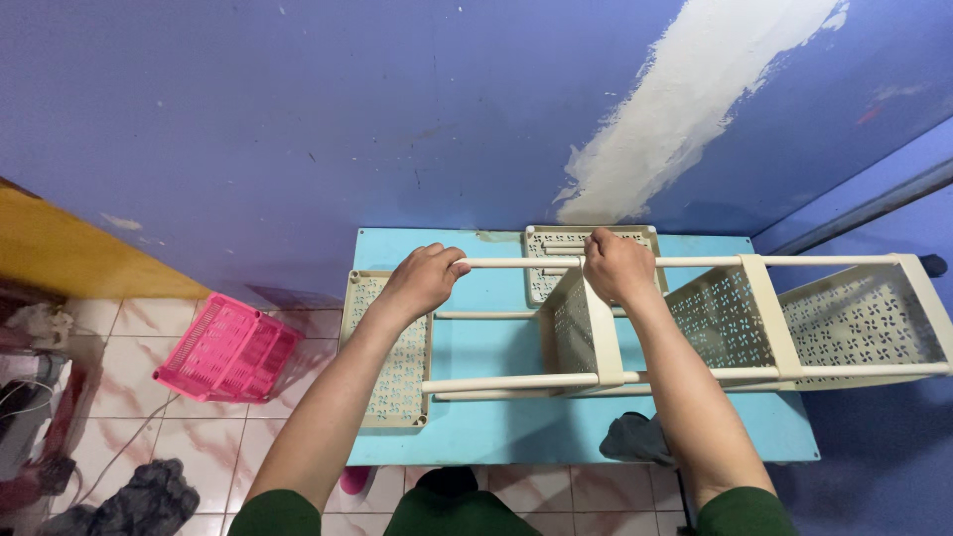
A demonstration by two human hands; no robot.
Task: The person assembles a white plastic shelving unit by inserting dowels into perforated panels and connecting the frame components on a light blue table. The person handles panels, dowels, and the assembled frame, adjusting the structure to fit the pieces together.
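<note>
A cream plastic shelf rack (764,328) with perforated trays lies on its side across a light blue table (486,298). My left hand (425,278) is closed around the left end of the rack's upper far pole (516,263), next to the end tray (392,347). My right hand (617,266) grips the same pole further right, just above a middle tray (576,333). Another loose cream tray (556,243) lies flat on the table behind the pole.
A pink plastic basket (228,349) sits on the tiled floor to the left of the table. A grey cloth (635,437) lies on the table's near edge. Dark clothing (139,501) and cables lie at the lower left. A blue wall stands behind the table.
</note>
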